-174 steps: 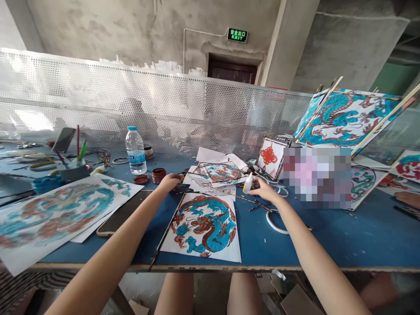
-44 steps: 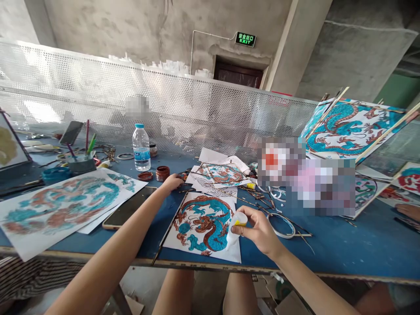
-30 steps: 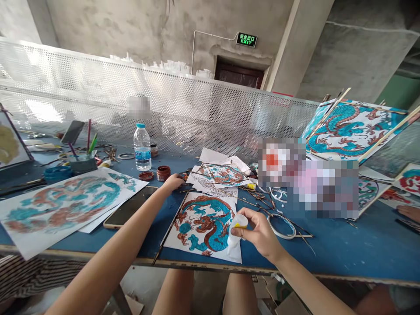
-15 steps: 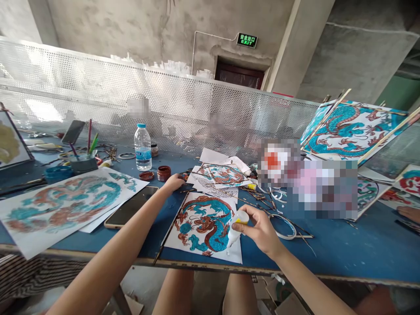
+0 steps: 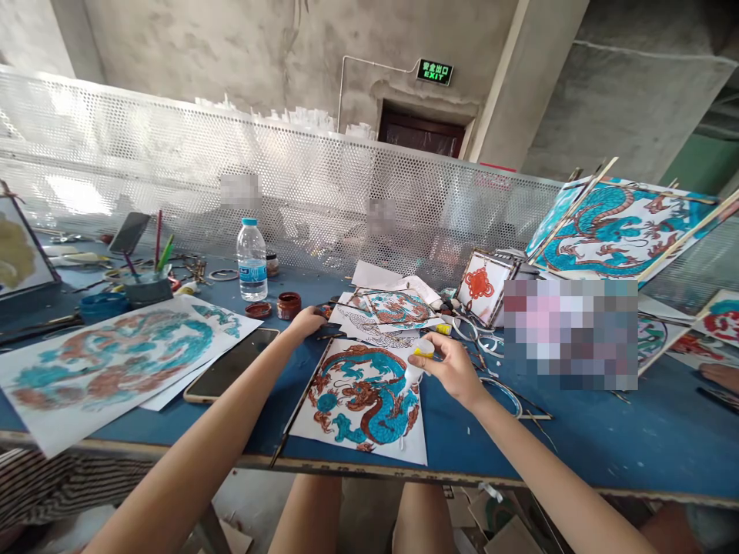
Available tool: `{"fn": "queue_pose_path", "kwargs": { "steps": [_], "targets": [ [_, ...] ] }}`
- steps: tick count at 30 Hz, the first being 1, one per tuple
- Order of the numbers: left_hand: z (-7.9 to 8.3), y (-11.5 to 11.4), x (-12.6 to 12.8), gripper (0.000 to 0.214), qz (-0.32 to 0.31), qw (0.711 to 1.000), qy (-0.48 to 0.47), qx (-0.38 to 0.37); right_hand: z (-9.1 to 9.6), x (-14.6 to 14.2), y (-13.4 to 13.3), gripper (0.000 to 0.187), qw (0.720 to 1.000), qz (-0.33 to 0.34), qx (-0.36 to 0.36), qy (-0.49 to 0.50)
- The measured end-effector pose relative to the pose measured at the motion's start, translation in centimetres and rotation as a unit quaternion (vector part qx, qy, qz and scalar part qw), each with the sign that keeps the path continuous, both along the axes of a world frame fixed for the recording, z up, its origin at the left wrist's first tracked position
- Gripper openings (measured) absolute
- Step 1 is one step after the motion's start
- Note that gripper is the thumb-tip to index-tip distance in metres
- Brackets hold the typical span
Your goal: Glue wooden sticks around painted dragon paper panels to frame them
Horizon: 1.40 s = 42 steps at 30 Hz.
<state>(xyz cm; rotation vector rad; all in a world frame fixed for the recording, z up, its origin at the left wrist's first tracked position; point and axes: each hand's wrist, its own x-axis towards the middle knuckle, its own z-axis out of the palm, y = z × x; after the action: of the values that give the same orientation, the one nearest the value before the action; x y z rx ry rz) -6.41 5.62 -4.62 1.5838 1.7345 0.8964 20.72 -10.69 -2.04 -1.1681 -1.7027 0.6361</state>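
A white sheet with a teal and brown dragon painting (image 5: 362, 400) lies on the blue table (image 5: 577, 431) right in front of me. My right hand (image 5: 450, 369) is closed round a small white glue bottle (image 5: 416, 363), tipped nozzle-down over the sheet's right edge. My left hand (image 5: 308, 318) rests at the sheet's far left corner, fingers curled, near a brown paint pot (image 5: 287, 305). A thin stick (image 5: 297, 408) lies along the sheet's left edge.
A phone (image 5: 231, 375) and a large dragon sheet (image 5: 109, 362) lie to the left. A water bottle (image 5: 252, 259) stands behind. More dragon papers (image 5: 392, 308), tape rings (image 5: 502, 388), a big dragon kite (image 5: 623, 227) and a perforated metal screen (image 5: 173, 177) surround the spot.
My right hand has carried the glue bottle from the sheet's near right corner up along its right edge toward the far corner. My left hand has stayed in place.
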Motion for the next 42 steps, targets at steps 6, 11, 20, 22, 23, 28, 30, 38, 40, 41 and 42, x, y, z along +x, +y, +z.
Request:
{"fn": "queue_pose_path", "kwargs": {
  "steps": [6,11,20,22,23,28,30,38,40,41,42],
  "targets": [
    [-0.3,0.2,-0.1,0.015,0.001,1.0,-0.001,0.004,0.0,0.4,2.6,0.029,1.0,-0.004,0.012,0.003],
    [-0.4,0.4,-0.1,0.016,0.0,1.0,0.002,0.008,0.0,0.7,4.7,0.031,0.999,-0.028,0.033,-0.022],
    [-0.3,0.3,-0.1,0.016,-0.003,1.0,0.018,0.005,-0.8,0.6,7.5,0.034,0.993,-0.07,0.067,-0.072],
    [-0.4,0.4,-0.1,0.016,-0.006,1.0,0.02,0.007,-1.0,0.6,7.9,0.034,0.991,-0.075,0.071,-0.082],
    [-0.4,0.4,-0.1,0.016,-0.008,1.0,0.022,0.008,-1.0,0.7,8.1,0.034,0.991,-0.077,0.072,-0.085],
    [-0.5,0.4,-0.2,0.018,-0.016,0.999,0.033,0.011,-1.3,0.8,8.4,0.036,0.991,-0.076,0.077,-0.08],
    [-0.4,0.4,-0.1,0.019,-0.017,0.999,0.039,0.01,-1.2,0.7,8.1,0.037,0.991,-0.079,0.072,-0.08],
    [-0.3,0.1,-0.1,0.02,-0.016,0.999,0.044,0.01,-0.8,0.0,5.0,0.032,0.993,-0.049,0.061,-0.083],
    [-0.3,0.1,-0.1,0.019,-0.016,0.999,0.042,0.01,-0.7,-0.2,3.9,0.03,0.994,-0.039,0.056,-0.083],
    [-0.3,0.2,-0.1,0.019,-0.016,0.999,0.042,0.01,-0.6,-0.4,3.2,0.03,0.995,-0.035,0.052,-0.083],
    [-0.3,0.2,-0.1,0.018,-0.015,0.999,0.041,0.01,-0.5,-0.6,2.6,0.029,0.995,-0.034,0.048,-0.082]
  ]
}}
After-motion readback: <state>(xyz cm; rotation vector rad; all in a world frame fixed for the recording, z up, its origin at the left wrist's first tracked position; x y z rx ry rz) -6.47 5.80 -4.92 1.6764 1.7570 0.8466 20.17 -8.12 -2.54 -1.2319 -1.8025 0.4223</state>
